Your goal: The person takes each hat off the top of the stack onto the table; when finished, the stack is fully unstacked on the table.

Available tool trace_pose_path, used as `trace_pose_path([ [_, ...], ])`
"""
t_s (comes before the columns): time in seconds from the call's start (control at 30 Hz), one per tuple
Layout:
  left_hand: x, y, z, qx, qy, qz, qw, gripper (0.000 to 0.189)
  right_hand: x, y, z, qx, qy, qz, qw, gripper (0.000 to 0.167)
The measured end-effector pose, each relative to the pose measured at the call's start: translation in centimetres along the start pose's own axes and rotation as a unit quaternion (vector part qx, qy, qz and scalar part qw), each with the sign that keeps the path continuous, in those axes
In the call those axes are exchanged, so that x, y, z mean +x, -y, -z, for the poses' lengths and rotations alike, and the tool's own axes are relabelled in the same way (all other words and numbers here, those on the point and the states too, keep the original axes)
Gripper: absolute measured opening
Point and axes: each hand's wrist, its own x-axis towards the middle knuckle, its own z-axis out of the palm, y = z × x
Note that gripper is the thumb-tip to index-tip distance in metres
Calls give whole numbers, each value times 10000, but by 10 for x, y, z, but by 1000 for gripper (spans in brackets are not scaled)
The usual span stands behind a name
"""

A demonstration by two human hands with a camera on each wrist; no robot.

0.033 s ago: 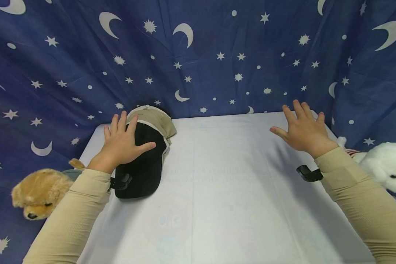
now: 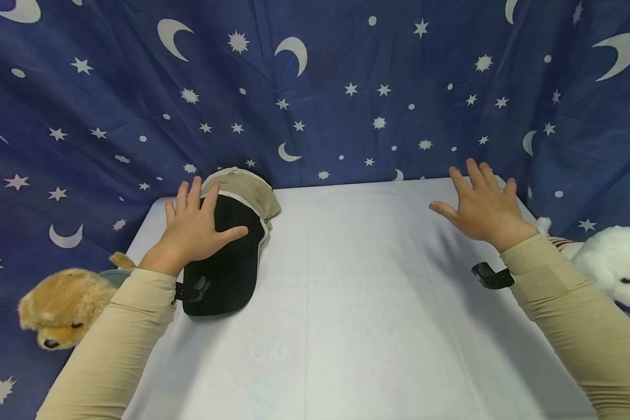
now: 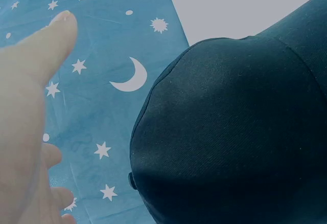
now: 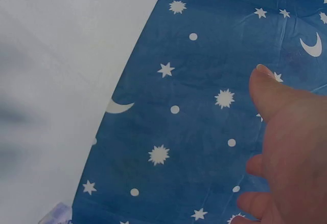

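A black baseball cap (image 2: 231, 256) lies at the left of the white table, its brim towards me and its beige lining with white seam tape showing. In the left wrist view the black outer crown of the cap (image 3: 225, 127) appears, with a small button at its edge. My left hand (image 2: 189, 233) is raised over the cap with fingers spread, hiding part of it. A gap shows between hand and cap in the left wrist view. My right hand (image 2: 483, 210) hovers above the table's far right, fingers spread, holding nothing.
The white table (image 2: 367, 303) spreads between both arms. A blue curtain (image 2: 336, 76) with moons and stars hangs behind it. A tan plush dog (image 2: 68, 303) is beyond the left edge, and a white plush toy (image 2: 614, 262) beyond the right edge. Both wrists carry black cameras.
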Motion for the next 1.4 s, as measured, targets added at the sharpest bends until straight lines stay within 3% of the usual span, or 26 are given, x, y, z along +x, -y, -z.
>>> trace_pose_path([
  [0.43,-3,2,-1,-154,-118,-47,9998,109,-1,2,-1,146,13,-23,9999,97],
  [0.7,-11,12,-5,-379,-220,-64,9990,106,4,18,-2,110,107,126,9998,96],
  [0.93,-21,20,-12,-784,-335,-135,9963,105,10,37,-6,217,-75,469,9986,93],
  [1.13,-31,26,-21,-1204,-662,-133,9904,101,17,56,-15,893,-220,869,9920,92],
  [1.4,-44,32,-39,-1719,-1437,-85,9745,87,27,83,-32,1852,-719,1328,9710,87],
])
